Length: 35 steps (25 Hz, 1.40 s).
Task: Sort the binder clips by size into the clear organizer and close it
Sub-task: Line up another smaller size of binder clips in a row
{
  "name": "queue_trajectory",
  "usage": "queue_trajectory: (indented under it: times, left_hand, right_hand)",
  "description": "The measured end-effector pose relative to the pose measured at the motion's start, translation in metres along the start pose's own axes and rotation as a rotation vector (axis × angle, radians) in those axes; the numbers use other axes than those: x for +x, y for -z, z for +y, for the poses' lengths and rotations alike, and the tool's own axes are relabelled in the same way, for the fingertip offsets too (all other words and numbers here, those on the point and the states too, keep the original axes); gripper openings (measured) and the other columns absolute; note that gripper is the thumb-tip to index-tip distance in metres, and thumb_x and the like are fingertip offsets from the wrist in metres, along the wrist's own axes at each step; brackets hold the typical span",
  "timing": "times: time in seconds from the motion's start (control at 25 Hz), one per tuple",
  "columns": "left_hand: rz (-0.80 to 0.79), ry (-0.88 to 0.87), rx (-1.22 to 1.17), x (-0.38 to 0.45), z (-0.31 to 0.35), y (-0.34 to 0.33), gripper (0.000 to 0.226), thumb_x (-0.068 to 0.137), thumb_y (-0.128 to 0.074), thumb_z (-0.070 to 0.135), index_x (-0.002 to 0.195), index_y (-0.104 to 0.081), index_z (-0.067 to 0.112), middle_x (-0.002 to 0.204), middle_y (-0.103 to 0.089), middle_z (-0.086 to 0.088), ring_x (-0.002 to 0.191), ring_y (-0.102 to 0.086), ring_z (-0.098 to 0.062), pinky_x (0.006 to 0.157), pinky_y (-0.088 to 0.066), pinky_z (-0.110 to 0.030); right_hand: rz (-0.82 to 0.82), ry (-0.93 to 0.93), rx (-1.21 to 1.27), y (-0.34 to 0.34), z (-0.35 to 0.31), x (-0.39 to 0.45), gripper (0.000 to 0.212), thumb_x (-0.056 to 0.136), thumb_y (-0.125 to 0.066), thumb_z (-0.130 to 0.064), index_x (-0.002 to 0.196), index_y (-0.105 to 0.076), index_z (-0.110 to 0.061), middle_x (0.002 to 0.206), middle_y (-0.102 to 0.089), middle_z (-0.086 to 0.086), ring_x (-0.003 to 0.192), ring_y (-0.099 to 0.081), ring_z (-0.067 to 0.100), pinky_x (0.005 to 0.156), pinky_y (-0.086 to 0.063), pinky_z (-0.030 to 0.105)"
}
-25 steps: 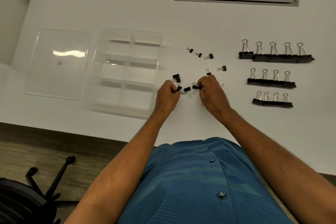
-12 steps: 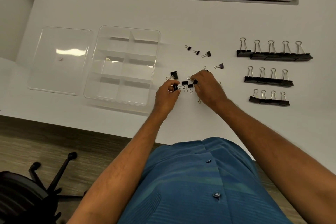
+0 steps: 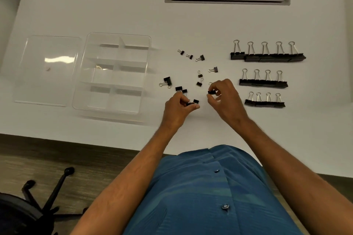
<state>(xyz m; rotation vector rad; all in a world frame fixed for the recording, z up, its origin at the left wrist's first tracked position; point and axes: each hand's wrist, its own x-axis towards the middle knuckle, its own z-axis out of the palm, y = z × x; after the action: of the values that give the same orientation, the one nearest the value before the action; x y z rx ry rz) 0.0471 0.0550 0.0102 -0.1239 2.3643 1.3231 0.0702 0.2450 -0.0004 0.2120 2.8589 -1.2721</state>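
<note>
left hand (image 3: 178, 108) pinches a small binder clip (image 3: 190, 103), right hand (image 3: 225, 97) pinches another (image 3: 211, 92); light, stiff, slippery steel, best taken by the black body.

Both arms extended to frame centre; left hand (image 3: 178, 109) curled, pinching a small clip (image 3: 190, 103); right hand (image 3: 226, 97) pinching another clip (image 3: 211, 92)

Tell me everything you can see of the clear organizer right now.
The organizer is a clear plastic tray with rounded corners, split by dividers into two columns of compartments. It sits flat on the white table, open, with no clips visible inside. Its clear lid lies beside it on the left. Neither hand touches it.
</note>
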Motion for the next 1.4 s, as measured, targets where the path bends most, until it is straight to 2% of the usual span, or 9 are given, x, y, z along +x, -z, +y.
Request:
queue_trajectory:
  times: [0.12, 0.32, 0.48, 0.6, 0.76, 0.92, 1.12, 1.4]
  left_hand:
    - [-0.139, -0.089, 0.051, -0.012, 0.013, -0.04, 0.036, 0.072, -0.086, 0.035, 0.084, -0.058, 0.015, 0.076, -0.063, 0.007, 0.063, -0.054, -0.004, 0.058, -0.045, -0.013]
    - [-0.363, -0.204, 0.245, -0.03, 0.028, -0.108, 0.03, 0.076, -0.083, 0.035, 0.087, -0.061, 0.019, 0.085, -0.067, 0.007, 0.074, -0.06, -0.011, 0.07, -0.054, -0.031]
    - [-0.427, -0.276, 0.364, -0.027, 0.039, -0.14, 0.028, 0.08, -0.08, 0.037, 0.088, -0.061, 0.018, 0.087, -0.068, 0.002, 0.077, -0.059, -0.014, 0.069, -0.05, -0.03]
    - [-0.408, -0.337, 0.417, -0.022, 0.041, -0.153, 0.027, 0.081, -0.079, 0.035, 0.09, -0.06, 0.018, 0.086, -0.065, 0.002, 0.076, -0.057, -0.015, 0.067, -0.048, -0.03]
    - [-0.346, -0.434, 0.409, -0.023, 0.029, -0.17, 0.024, 0.082, -0.079, 0.03, 0.09, -0.061, 0.017, 0.091, -0.054, 0.004, 0.083, -0.048, -0.012, 0.068, -0.04, -0.025]
    - [-0.268, -0.438, 0.381, -0.028, 0.019, -0.177, 0.022, 0.081, -0.079, 0.031, 0.094, -0.065, 0.019, 0.093, -0.058, 0.006, 0.088, -0.049, -0.01, 0.074, -0.041, -0.021]
    - [-0.227, -0.452, 0.382, -0.032, 0.017, -0.177, 0.02, 0.087, -0.075, 0.025, 0.104, -0.067, 0.018, 0.099, -0.061, 0.004, 0.094, -0.051, -0.009, 0.081, -0.041, -0.019]
    - [-0.184, -0.453, 0.449, -0.035, 0.022, -0.185, 0.021, 0.087, -0.073, 0.033, 0.103, -0.066, 0.021, 0.095, -0.063, 0.006, 0.088, -0.048, -0.009, 0.074, -0.041, -0.023]
  right_hand:
    - [0.012, -0.093, 0.003, 0.032, 0.026, -0.049, 0.02, 0.089, -0.072, -0.019, 0.105, -0.062, -0.021, 0.107, -0.05, -0.006, 0.086, -0.058, 0.009, 0.074, -0.053, 0.016]
    - [0.049, -0.287, -0.045, 0.068, 0.077, -0.105, 0.022, 0.088, -0.072, -0.02, 0.105, -0.059, -0.022, 0.106, -0.052, -0.007, 0.087, -0.056, 0.009, 0.076, -0.055, 0.025]
    - [-0.011, -0.251, -0.129, 0.076, 0.109, -0.115, 0.023, 0.09, -0.071, -0.022, 0.108, -0.058, -0.02, 0.107, -0.052, -0.004, 0.094, -0.053, 0.012, 0.08, -0.055, 0.033]
    - [-0.037, -0.22, -0.143, 0.075, 0.122, -0.116, 0.025, 0.09, -0.073, -0.025, 0.109, -0.058, -0.019, 0.107, -0.053, -0.003, 0.093, -0.052, 0.012, 0.079, -0.054, 0.032]
    - [-0.023, -0.192, -0.073, 0.075, 0.134, -0.114, 0.023, 0.089, -0.075, -0.025, 0.106, -0.061, -0.018, 0.105, -0.053, -0.004, 0.09, -0.049, 0.008, 0.078, -0.046, 0.021]
    - [-0.063, -0.215, -0.023, 0.08, 0.139, -0.108, 0.023, 0.087, -0.077, -0.023, 0.106, -0.064, -0.018, 0.101, -0.054, -0.008, 0.083, -0.048, -0.003, 0.073, -0.039, 0.01]
    - [-0.102, -0.17, 0.003, 0.086, 0.141, -0.105, 0.023, 0.086, -0.077, -0.017, 0.107, -0.066, -0.015, 0.1, -0.054, -0.008, 0.084, -0.048, -0.013, 0.072, -0.038, 0.005]
    - [-0.1, -0.129, -0.004, 0.086, 0.143, -0.107, 0.023, 0.086, -0.078, -0.019, 0.106, -0.067, -0.015, 0.099, -0.055, -0.007, 0.081, -0.047, -0.01, 0.071, -0.038, 0.004]
